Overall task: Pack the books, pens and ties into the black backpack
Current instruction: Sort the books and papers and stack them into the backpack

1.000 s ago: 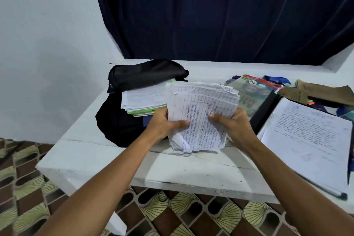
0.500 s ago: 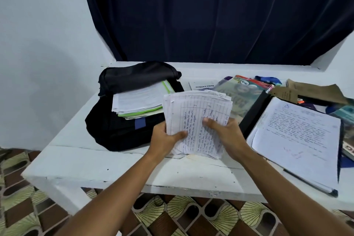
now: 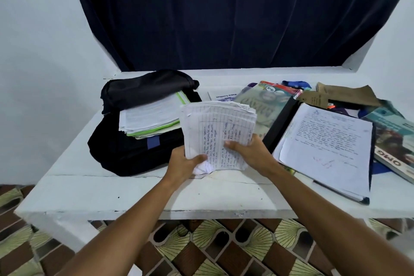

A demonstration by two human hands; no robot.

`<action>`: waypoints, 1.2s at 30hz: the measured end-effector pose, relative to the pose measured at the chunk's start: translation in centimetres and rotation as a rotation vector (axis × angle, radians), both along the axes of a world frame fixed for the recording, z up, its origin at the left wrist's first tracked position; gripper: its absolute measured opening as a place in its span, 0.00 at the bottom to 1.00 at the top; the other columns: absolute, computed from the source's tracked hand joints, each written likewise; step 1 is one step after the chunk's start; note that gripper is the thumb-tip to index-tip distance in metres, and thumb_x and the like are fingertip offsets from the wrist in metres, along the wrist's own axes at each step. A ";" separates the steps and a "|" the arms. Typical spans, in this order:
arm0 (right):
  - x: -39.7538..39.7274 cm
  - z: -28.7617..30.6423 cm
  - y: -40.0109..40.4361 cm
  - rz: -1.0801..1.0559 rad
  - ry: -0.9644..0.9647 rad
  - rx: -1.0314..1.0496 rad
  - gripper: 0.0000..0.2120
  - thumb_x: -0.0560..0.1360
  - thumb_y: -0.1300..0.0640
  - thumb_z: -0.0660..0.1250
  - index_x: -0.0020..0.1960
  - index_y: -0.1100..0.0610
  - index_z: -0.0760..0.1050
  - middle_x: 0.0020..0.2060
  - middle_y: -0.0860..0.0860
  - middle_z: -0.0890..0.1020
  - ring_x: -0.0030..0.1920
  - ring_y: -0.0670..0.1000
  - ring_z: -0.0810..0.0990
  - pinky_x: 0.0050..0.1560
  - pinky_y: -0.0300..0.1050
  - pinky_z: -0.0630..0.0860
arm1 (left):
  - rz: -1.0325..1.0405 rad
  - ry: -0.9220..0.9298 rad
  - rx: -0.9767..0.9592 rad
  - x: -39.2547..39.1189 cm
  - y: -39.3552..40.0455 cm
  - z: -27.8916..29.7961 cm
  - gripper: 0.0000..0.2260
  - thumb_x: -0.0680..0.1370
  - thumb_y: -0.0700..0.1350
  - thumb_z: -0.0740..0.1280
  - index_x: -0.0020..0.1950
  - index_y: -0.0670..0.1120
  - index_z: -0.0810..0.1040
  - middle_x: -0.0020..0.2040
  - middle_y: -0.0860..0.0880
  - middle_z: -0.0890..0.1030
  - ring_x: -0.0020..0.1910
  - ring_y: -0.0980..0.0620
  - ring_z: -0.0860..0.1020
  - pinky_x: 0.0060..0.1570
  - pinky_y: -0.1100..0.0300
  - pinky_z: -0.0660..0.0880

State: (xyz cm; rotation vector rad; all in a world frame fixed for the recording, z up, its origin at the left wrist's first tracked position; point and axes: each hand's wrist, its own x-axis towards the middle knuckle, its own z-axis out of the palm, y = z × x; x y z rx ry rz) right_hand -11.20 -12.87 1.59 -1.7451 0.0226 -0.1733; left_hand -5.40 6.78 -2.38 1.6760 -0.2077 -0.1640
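Note:
A black backpack (image 3: 125, 154) lies open on the left of the white table (image 3: 94, 197), with a stack of white and green-edged books (image 3: 150, 116) sticking out of its mouth. I hold a worn stack of handwritten lined pages (image 3: 215, 132) upright just right of the backpack. My left hand (image 3: 182, 164) grips its lower left corner and my right hand (image 3: 248, 152) grips its lower right edge. An open black binder with written pages (image 3: 324, 148) lies to the right. Something blue (image 3: 295, 84) lies at the back.
More books lie beyond and to the right: a greenish cover (image 3: 264, 101), a small white booklet (image 3: 221, 96) and a teal book (image 3: 396, 141) at the table's right edge. Brown paper (image 3: 345, 95) lies at the back right. A dark curtain (image 3: 224, 18) hangs behind.
The page stack stays in both hands and has shifted slightly away from the backpack's mouth and lower over the table. My view has swung a little to the left and down.

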 end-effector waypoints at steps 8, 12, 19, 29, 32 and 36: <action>-0.6 -1.0 -0.8 -0.012 0.067 0.017 0.10 0.75 0.57 0.71 0.55 0.49 0.78 0.53 0.50 0.84 0.54 0.48 0.83 0.58 0.53 0.79 | -0.097 0.008 0.092 0.4 -0.2 0.4 0.14 0.70 0.37 0.76 0.54 0.45 0.80 0.47 0.50 0.84 0.42 0.62 0.83 0.43 0.64 0.80; -1.2 0.3 -2.8 -0.058 0.059 0.090 0.11 0.77 0.61 0.68 0.58 0.54 0.78 0.51 0.49 0.85 0.51 0.48 0.84 0.53 0.49 0.82 | -0.272 0.067 0.045 1.7 -2.4 2.9 0.14 0.70 0.33 0.75 0.53 0.45 0.80 0.45 0.52 0.86 0.45 0.55 0.85 0.41 0.63 0.80; -2.5 0.9 -12.5 -0.389 0.044 0.296 0.15 0.75 0.66 0.69 0.60 0.57 0.78 0.55 0.52 0.84 0.53 0.51 0.83 0.57 0.55 0.78 | -0.320 0.041 0.091 6.7 -11.6 5.5 0.07 0.80 0.48 0.67 0.47 0.45 0.81 0.40 0.45 0.83 0.35 0.54 0.80 0.37 0.58 0.77; -3.8 0.4 -26.4 -0.460 0.073 0.424 0.38 0.55 0.54 0.84 0.63 0.60 0.76 0.60 0.57 0.81 0.58 0.61 0.81 0.59 0.67 0.75 | -0.437 -0.451 0.716 12.2 -21.4 -0.3 0.26 0.73 0.60 0.71 0.66 0.46 0.78 0.70 0.48 0.74 0.74 0.46 0.65 0.72 0.55 0.61; -2.3 0.1 -27.3 -0.472 0.119 0.430 0.18 0.73 0.67 0.69 0.62 0.62 0.76 0.59 0.58 0.81 0.58 0.60 0.81 0.60 0.65 0.75 | -0.510 -0.480 0.866 13.1 -22.0 -1.3 0.44 0.66 0.77 0.56 0.76 0.53 0.66 0.80 0.49 0.58 0.80 0.47 0.47 0.76 0.46 0.42; -0.6 -0.2 -28.0 -0.453 0.197 0.424 0.13 0.74 0.68 0.68 0.57 0.60 0.78 0.55 0.57 0.83 0.54 0.59 0.83 0.55 0.61 0.79 | -0.515 -0.474 0.820 14.1 -22.0 -2.9 0.55 0.57 0.85 0.46 0.77 0.56 0.63 0.80 0.51 0.54 0.80 0.49 0.43 0.75 0.46 0.37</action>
